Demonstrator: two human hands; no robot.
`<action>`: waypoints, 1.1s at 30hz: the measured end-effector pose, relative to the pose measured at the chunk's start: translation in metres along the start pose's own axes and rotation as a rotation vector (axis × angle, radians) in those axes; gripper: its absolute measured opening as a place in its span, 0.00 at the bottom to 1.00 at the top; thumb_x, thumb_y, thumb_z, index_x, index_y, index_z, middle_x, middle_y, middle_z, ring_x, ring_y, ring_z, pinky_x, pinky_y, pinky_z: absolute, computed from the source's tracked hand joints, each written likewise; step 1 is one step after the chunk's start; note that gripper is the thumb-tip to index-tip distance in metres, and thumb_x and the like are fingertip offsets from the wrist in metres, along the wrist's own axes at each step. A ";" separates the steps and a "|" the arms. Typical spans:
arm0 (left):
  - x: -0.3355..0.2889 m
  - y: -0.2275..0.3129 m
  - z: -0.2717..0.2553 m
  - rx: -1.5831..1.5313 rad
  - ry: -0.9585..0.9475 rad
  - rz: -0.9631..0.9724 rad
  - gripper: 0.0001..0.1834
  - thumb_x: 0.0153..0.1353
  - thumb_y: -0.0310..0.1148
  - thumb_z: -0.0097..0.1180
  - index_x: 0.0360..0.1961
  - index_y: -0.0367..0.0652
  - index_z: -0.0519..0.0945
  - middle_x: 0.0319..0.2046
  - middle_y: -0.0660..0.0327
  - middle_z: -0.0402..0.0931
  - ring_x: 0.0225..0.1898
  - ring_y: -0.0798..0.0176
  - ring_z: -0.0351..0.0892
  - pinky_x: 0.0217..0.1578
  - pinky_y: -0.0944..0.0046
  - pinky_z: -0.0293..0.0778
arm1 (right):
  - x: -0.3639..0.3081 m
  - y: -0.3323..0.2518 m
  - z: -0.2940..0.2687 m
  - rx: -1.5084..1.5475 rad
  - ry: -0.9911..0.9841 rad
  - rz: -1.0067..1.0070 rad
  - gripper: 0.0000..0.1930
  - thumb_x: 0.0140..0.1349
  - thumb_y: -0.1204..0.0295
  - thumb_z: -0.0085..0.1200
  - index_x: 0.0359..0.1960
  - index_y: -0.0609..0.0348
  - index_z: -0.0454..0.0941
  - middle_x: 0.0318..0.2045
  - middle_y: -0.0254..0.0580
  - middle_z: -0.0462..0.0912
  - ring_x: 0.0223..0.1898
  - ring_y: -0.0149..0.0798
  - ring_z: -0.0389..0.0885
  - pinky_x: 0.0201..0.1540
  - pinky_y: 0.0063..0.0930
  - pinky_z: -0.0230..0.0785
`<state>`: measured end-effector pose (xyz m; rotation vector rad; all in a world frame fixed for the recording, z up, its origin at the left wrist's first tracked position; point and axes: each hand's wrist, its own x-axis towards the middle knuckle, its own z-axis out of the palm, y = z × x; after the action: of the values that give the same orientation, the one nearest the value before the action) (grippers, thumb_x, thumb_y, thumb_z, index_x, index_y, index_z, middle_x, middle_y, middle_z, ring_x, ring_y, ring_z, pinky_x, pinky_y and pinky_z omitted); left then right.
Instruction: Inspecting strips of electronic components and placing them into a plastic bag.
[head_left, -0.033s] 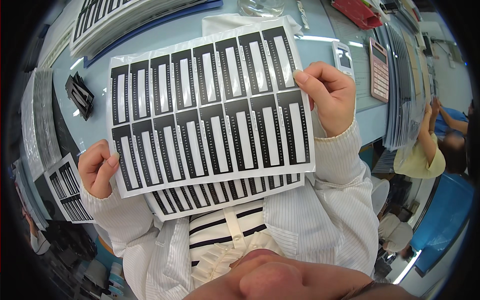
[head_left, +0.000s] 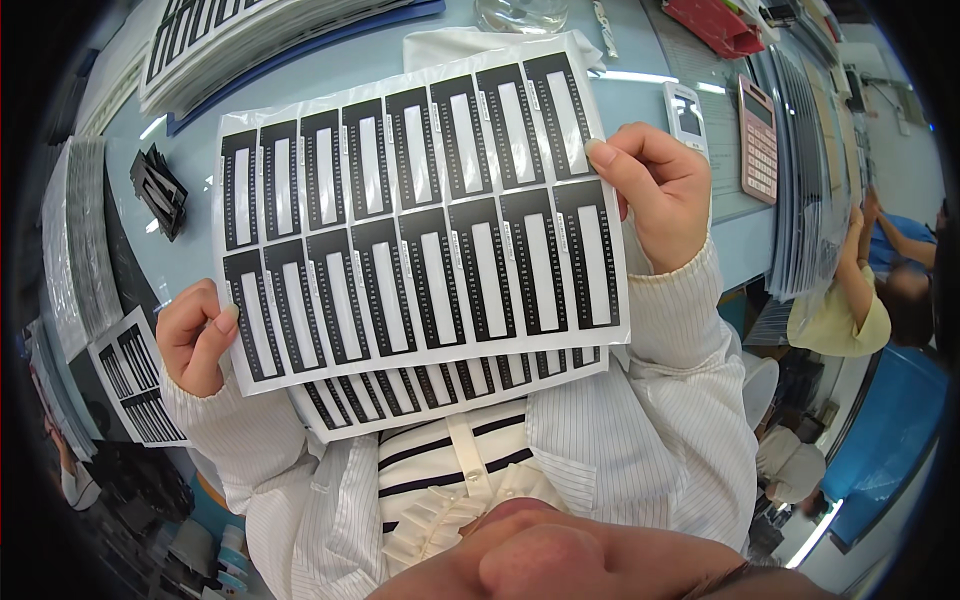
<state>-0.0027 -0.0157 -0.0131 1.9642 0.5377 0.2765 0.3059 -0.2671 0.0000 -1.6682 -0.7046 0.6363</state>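
Between my two hands is a white sheet with two rows of black rectangular frame-shaped pieces, its surface glossy as if filmed. My left hand pinches the lower left edge between thumb and fingers. At the upper right edge, my right hand grips the sheet with the thumb on top and the fingers curled behind. A second sheet of similar black frames shows below the first, close to my chest. Most of that second sheet is hidden.
A tall stack of printed sheets stands at the back left, near loose black frame pieces. Bagged sheets lie far left. A pink calculator, a white handheld device and a red container are on the right. Other people work beyond.
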 end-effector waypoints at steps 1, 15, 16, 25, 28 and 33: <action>0.000 0.000 0.001 -0.003 -0.002 0.001 0.13 0.49 0.29 0.51 0.14 0.36 0.63 0.14 0.63 0.61 0.17 0.70 0.57 0.20 0.71 0.52 | 0.000 0.000 -0.001 0.001 -0.004 0.001 0.06 0.56 0.75 0.53 0.23 0.64 0.74 0.17 0.28 0.72 0.17 0.18 0.64 0.20 0.12 0.53; 0.001 -0.001 0.000 -0.032 -0.004 0.034 0.11 0.50 0.29 0.49 0.15 0.36 0.65 0.15 0.63 0.62 0.17 0.71 0.58 0.21 0.72 0.52 | 0.001 0.000 -0.003 -0.014 -0.012 -0.002 0.07 0.56 0.74 0.54 0.23 0.64 0.74 0.17 0.28 0.73 0.17 0.19 0.65 0.20 0.11 0.54; 0.001 -0.001 -0.001 -0.021 -0.008 0.036 0.11 0.50 0.29 0.49 0.15 0.36 0.65 0.15 0.63 0.62 0.17 0.71 0.58 0.21 0.72 0.53 | 0.001 0.001 -0.002 -0.014 -0.011 -0.001 0.07 0.56 0.73 0.54 0.23 0.64 0.74 0.17 0.28 0.73 0.17 0.19 0.65 0.20 0.11 0.54; 0.000 -0.003 -0.001 -0.023 -0.007 0.050 0.12 0.52 0.30 0.49 0.15 0.36 0.65 0.15 0.63 0.62 0.17 0.70 0.58 0.21 0.72 0.53 | 0.000 0.002 -0.002 -0.008 -0.016 -0.023 0.07 0.56 0.74 0.54 0.22 0.64 0.74 0.17 0.28 0.72 0.17 0.19 0.65 0.20 0.12 0.54; 0.000 -0.002 0.000 -0.030 -0.004 0.056 0.12 0.52 0.31 0.49 0.16 0.36 0.65 0.15 0.63 0.62 0.18 0.70 0.58 0.21 0.72 0.53 | 0.000 0.001 -0.002 -0.011 -0.007 -0.025 0.08 0.56 0.74 0.54 0.22 0.64 0.74 0.17 0.28 0.72 0.17 0.19 0.65 0.20 0.12 0.54; 0.000 -0.002 0.000 -0.031 0.001 0.055 0.12 0.52 0.31 0.49 0.16 0.36 0.66 0.16 0.63 0.62 0.18 0.70 0.58 0.21 0.72 0.53 | 0.000 0.002 -0.002 -0.021 -0.005 -0.029 0.07 0.56 0.74 0.54 0.22 0.64 0.74 0.17 0.28 0.72 0.16 0.19 0.65 0.20 0.12 0.54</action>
<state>-0.0036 -0.0150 -0.0153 1.9512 0.4780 0.3180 0.3077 -0.2685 -0.0012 -1.6731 -0.7395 0.6150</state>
